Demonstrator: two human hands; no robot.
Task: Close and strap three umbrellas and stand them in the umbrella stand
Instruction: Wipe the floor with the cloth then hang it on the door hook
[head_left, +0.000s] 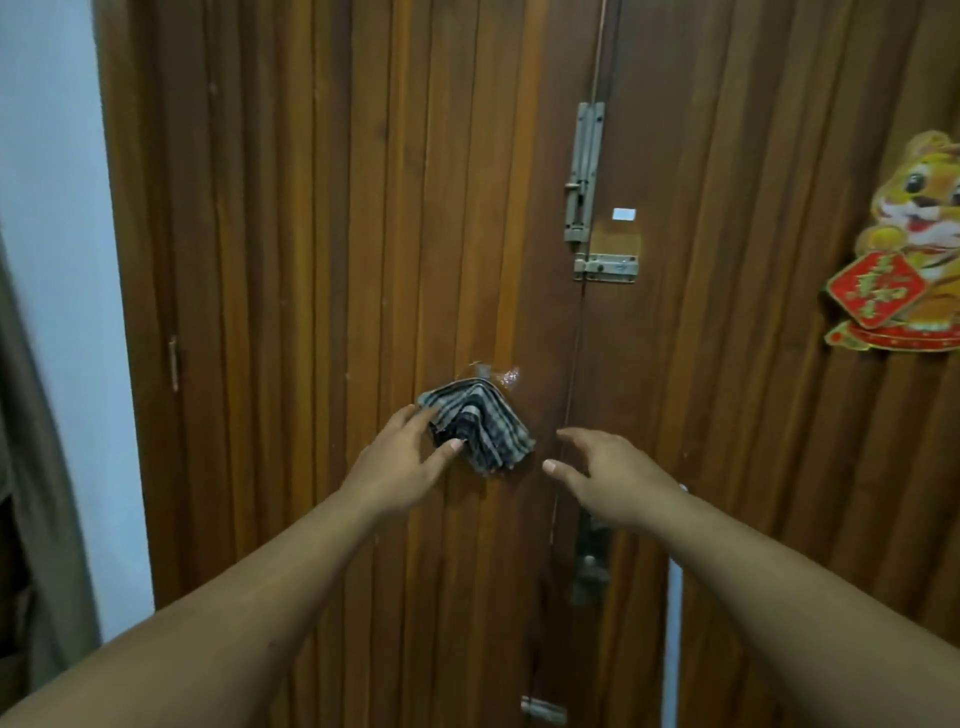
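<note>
A folded plaid fabric bundle, grey, dark and pale checked, hangs from a small hook on the wooden door. It looks like umbrella cloth, but no shaft or handle shows. My left hand reaches up to its left side, thumb tip touching the lower folds, fingers relaxed. To the right of the bundle my right hand is stretched toward it with spread fingers, a short gap apart from the fabric and holding nothing. No umbrella stand is in view.
A brown slatted double door fills the view. Metal bolts and a latch sit on the centre seam, a lock lower down. A tiger decoration hangs at right. A white wall stands at left.
</note>
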